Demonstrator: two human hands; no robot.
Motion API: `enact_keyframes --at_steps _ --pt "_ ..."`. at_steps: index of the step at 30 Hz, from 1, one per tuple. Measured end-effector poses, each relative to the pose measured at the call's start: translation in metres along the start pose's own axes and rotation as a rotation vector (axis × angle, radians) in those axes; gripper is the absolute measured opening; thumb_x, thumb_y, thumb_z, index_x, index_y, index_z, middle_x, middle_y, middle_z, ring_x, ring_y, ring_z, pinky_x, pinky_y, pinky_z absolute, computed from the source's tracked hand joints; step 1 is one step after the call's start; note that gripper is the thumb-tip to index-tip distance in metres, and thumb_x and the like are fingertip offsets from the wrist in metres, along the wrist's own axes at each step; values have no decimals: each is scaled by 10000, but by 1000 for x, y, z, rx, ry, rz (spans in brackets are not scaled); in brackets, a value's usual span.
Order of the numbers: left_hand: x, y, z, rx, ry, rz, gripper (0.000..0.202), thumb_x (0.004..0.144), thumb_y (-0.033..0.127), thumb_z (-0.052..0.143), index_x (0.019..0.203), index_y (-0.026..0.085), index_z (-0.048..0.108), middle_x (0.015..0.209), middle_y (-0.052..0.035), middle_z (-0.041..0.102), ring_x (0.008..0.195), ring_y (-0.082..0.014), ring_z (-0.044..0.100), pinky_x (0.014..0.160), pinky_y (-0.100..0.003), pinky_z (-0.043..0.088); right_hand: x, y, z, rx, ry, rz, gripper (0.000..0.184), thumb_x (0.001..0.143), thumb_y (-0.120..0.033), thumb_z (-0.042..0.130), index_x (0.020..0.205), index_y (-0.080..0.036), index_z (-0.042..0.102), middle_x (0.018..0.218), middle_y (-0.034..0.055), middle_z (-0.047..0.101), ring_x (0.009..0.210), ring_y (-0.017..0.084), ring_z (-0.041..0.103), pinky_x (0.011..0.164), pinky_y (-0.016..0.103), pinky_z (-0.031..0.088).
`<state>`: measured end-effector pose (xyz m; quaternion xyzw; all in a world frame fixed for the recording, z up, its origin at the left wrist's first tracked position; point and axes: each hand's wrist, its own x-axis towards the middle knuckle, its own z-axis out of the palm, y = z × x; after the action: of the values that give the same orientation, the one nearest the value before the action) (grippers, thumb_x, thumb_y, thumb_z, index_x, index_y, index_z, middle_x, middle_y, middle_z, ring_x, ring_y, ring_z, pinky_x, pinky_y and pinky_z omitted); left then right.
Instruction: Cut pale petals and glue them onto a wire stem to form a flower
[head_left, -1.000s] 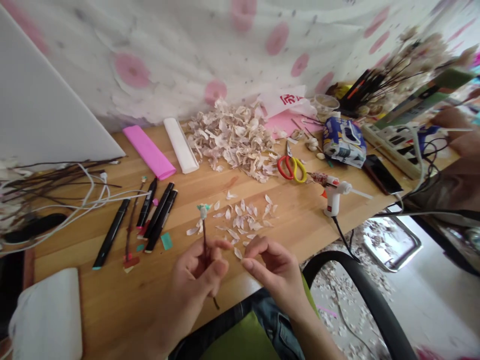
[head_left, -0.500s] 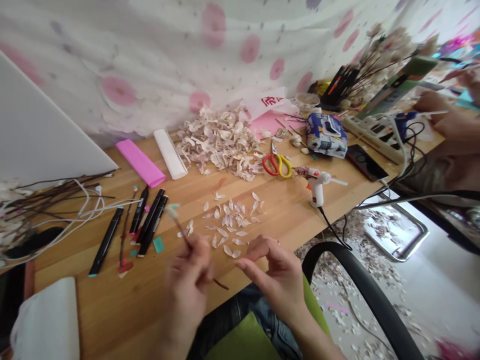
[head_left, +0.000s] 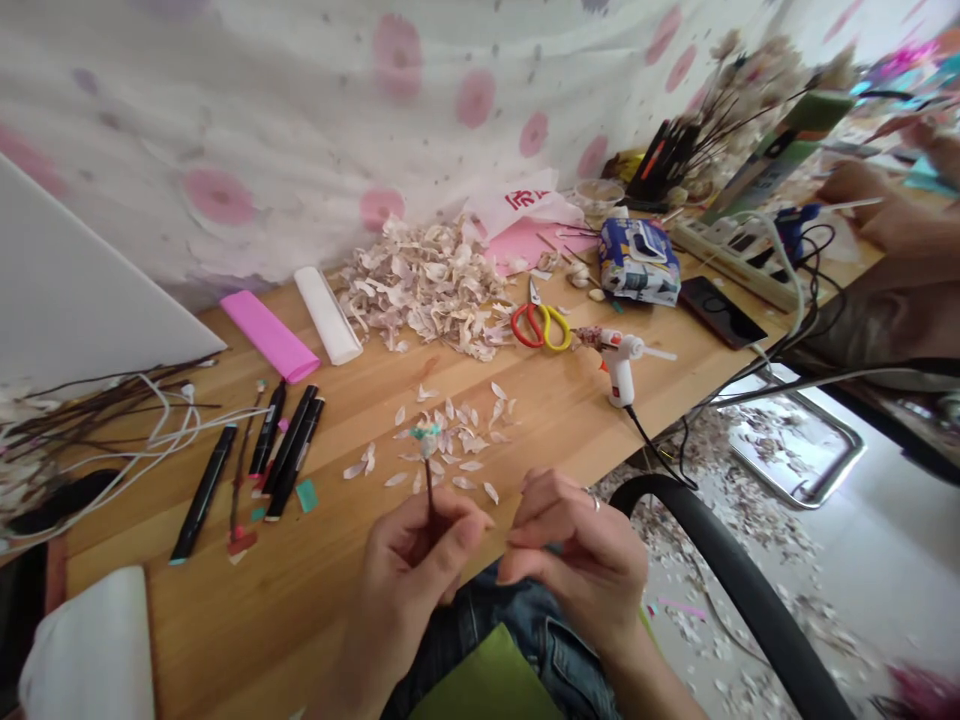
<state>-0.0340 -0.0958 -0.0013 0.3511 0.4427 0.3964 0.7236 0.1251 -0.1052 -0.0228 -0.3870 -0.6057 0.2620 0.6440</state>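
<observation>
Stem in the head view: a thin brown stem (head_left: 430, 485) stands nearly upright in the left hand (head_left: 420, 565), its upper part rising clear of the thumb and fingers.
Flower centre: the teal-and-white tip (head_left: 425, 437) sits on top of the stem, above the left hand and in front of the scattered petals (head_left: 471, 440) in this view.
Left hand: thumb and curled fingers close around the stem, gripping it with little gap.
Right hand: the ringed right hand (head_left: 581, 550) is just beside the left, to the right of the stem and apart from it, fingers bent inward and thumb near the fingertips (whether a petal is pinched there, I cannot tell).
Stem's lower end: hidden by the left hand.
Petal heap: a pale pile (head_left: 427, 285) lies beyond the loose petals, its single pieces hard to separate.
Glue gun: the white hot glue gun (head_left: 621, 365) stands near the red-and-yellow-handled scissors (head_left: 541, 325); its nozzle end is hard to make out.
Co-worker: a blurred hand (head_left: 862, 195) shows at far right, the arm cut off by the edge.
</observation>
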Motion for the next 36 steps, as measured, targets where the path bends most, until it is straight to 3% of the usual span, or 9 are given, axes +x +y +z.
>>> enact_keyframes --at_steps 5,10,14,19,24,27,29,32,36 --pt "-3 7 6 47 -201 30 267 756 483 839 788 219 822 672 17 552 593 -76 440 539 -211 334 3 0 -6 -51 -17 -74 363 882 -477 746 688 -209 597 580 -35 591 524 124 542 587 313 468" --pt "0 8 7 216 -247 151 237 779 440 832 709 216 801 627 15 546 626 -111 474 592 -254 361 3 2 -14 -35 -72 -66 404 920 -486 710 665 -200 582 562 -33 587 510 113 533 613 318 466" --pt "3 7 10 369 -233 202 328 849 444 765 669 179 695 655 16 526 647 -109 477 595 -240 363 3 3 -21 -40 -112 12 419 829 -473 807 624 -197 568 536 -39 589 506 111 531 577 295 440" --pt "9 1 15 35 -162 16 451 905 572 635 694 189 523 592 80 373 442 -50 237 409 -195 190 8 5 -23 16 -40 -16 458 817 -535 782 621 -198 542 523 -47 585 490 102 525 560 282 416" --pt "16 5 5 -93 -148 -14 639 877 623 640 535 180 331 517 82 303 439 -44 202 411 -167 212 7 8 -29 12 -36 1 414 867 -554 724 674 -208 603 546 -45 603 517 119 549 625 305 448" --pt "20 9 -5 -166 -167 -123 588 844 658 654 592 186 410 504 106 290 415 -38 115 375 -146 185 2 9 -36 -20 -39 104 222 1035 -398 573 1034 -242 731 677 -11 692 621 153 617 659 307 487" --pt "23 11 -11 -195 -167 -179 491 837 619 693 684 203 480 500 119 323 405 -41 82 354 -135 163 0 12 -42 -71 -34 121 231 1041 -222 552 1169 -267 738 744 -4 728 661 157 638 654 295 492" --pt "26 12 -18 -192 -133 -151 417 832 510 759 727 207 493 511 119 396 406 -39 107 360 -128 173 -1 17 -52 -170 71 135 277 910 -88 688 1048 -291 815 769 -10 747 686 162 647 662 292 487" --pt "29 9 -24 -207 -165 -93 373 864 474 740 734 185 544 536 87 495 406 -31 235 408 -144 242 2 27 -64 -194 350 231 272 795 -75 778 877 -324 850 736 -27 778 706 174 659 754 316 501"
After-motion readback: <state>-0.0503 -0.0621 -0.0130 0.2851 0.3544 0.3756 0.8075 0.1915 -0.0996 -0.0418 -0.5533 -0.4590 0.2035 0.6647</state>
